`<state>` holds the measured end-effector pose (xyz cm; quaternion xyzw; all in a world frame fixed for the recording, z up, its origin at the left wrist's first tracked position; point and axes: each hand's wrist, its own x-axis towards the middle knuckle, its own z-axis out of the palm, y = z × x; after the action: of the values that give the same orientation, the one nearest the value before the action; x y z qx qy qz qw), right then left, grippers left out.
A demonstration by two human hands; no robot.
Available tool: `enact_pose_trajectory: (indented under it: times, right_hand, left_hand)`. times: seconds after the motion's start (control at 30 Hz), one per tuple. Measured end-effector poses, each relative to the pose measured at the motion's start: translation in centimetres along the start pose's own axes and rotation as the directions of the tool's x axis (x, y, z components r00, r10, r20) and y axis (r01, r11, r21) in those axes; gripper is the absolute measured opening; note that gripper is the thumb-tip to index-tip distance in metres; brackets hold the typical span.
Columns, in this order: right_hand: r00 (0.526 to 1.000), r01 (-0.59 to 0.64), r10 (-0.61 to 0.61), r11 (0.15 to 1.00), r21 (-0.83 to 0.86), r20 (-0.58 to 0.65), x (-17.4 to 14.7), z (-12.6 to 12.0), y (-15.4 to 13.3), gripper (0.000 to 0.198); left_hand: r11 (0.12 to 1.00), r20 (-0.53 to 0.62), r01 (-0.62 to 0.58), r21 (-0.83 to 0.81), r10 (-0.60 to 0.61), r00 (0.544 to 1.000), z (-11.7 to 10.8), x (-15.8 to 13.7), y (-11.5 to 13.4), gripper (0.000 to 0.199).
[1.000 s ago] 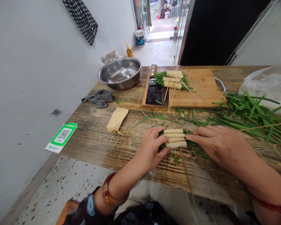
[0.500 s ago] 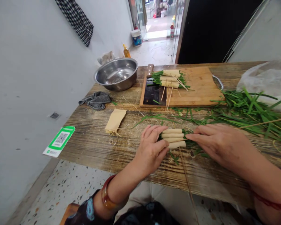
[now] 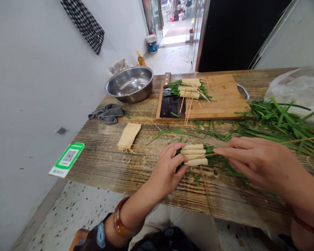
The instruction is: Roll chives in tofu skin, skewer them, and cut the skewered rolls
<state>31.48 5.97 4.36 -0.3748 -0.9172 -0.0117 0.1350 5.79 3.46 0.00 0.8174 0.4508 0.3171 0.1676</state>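
Several pale tofu-skin rolls (image 3: 195,152) with green chives (image 3: 214,157) sticking out of their ends lie side by side on the wooden table. My left hand (image 3: 170,167) is closed round their left ends, pressing them together. In my right hand (image 3: 253,158), a thin bamboo skewer (image 3: 300,140) is pinched between thumb and fingers. Its front end reaches the right side of the rolls; whether it enters one I cannot tell. Another thin stick (image 3: 208,195) runs from the rolls' near side down past the table edge.
A cutting board (image 3: 219,94) bears finished skewered rolls (image 3: 189,89) and a cleaver (image 3: 170,104). Flat tofu-skin sheets (image 3: 129,136) lie left, near a grey cloth (image 3: 107,113) and steel basin (image 3: 131,83). Loose chives (image 3: 285,122) and a plastic bag (image 3: 298,87) are right.
My right hand has shifted a little to the right, away from the rolls, with the skewer still pinched. My left hand stays on the rolls.
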Motion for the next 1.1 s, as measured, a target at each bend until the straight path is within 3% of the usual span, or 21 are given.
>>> enact_pose_trajectory:
  times: [0.2, 0.87, 1.1]
  right_hand:
    - [0.999, 0.02, -0.023, 0.998, -0.056, -0.049, 1.2, 0.8, -1.2, 0.025]
    - [0.999, 0.011, -0.004, 0.986, -0.164, 0.046, 1.8, 1.1, -2.3, 0.02]
    - [0.997, -0.017, 0.009, 0.994, -0.107, -0.079, 1.1, 0.3, -1.3, 0.022]
  left_hand:
    - [1.0, -0.006, 0.009, -0.012, -0.009, 1.0, -0.1, 0.1, 0.2, 0.012]
    - [0.994, -0.014, 0.1, -0.051, -0.101, 0.995, 0.1, 0.2, 0.2, 0.029]
    - [0.989, -0.001, 0.121, -0.09, -0.122, 0.993, 0.0, 0.2, 0.4, 0.033]
